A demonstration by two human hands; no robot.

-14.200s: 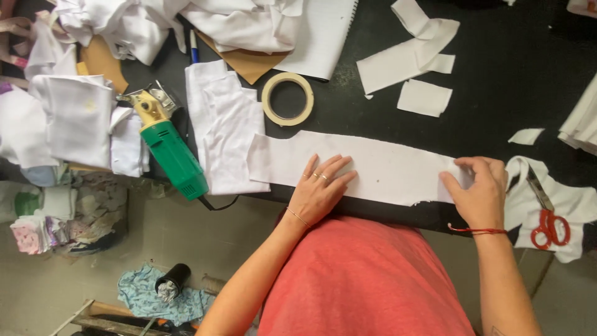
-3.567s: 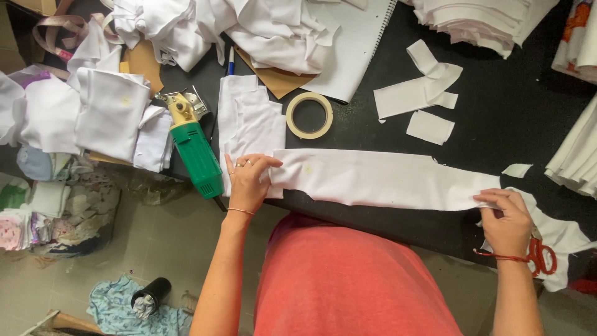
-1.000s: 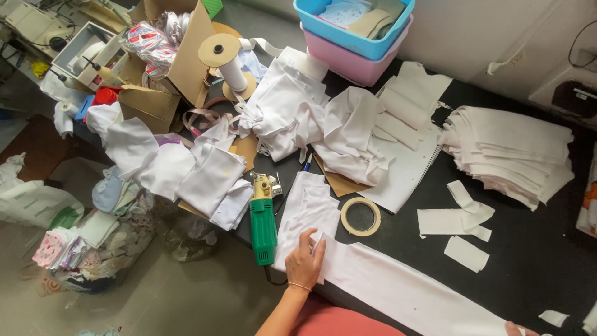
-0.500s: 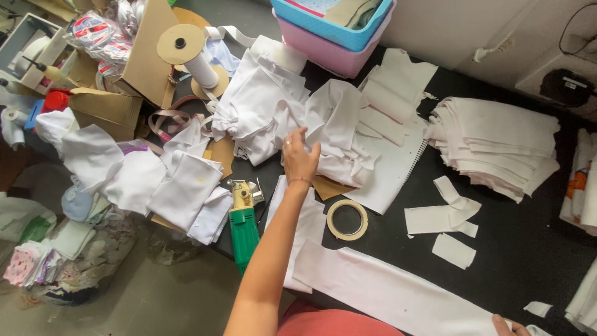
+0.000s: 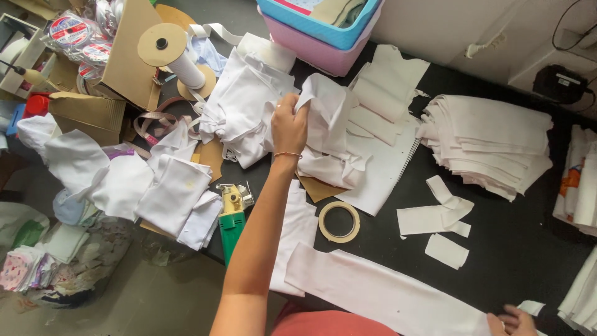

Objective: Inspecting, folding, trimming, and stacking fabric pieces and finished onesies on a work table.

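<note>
Left hand: the left hand (image 5: pixel 290 126) is stretched far forward over the desk, fingers clenched on a fold of the crumpled white cloth (image 5: pixel 326 124) at the top of the loose pile.
Right hand: the right hand (image 5: pixel 513 322) lies at the near edge, low at the right; it rests flat on the end of the long white strip (image 5: pixel 385 295), and only part of it shows, so I cannot tell whether it pinches the strip or only presses it.
Where the cloth lies: ahead of the person and a little left of centre, well apart from the right hand; the left hand is the nearer one by far and already has it.
Long axis: the strip runs along the near edge, from left toward the lower right, across the person's front; the gripped cloth is bunched and has no clear axis.
Between them: a ring of tape (image 5: pixel 339 221) lies just beyond the strip, and a green electric cutter (image 5: pixel 231 218) lies left of the forearm.
Surface: a black desk (image 5: pixel 516 249), crowded at left and back with white cut pieces; a neat stack of white pieces (image 5: pixel 491 140) sits to the right.
Room: a pink tub (image 5: pixel 323 53) with a blue tub in it stands at the back by a pale wall; bags and scraps lie on the floor at left.
</note>
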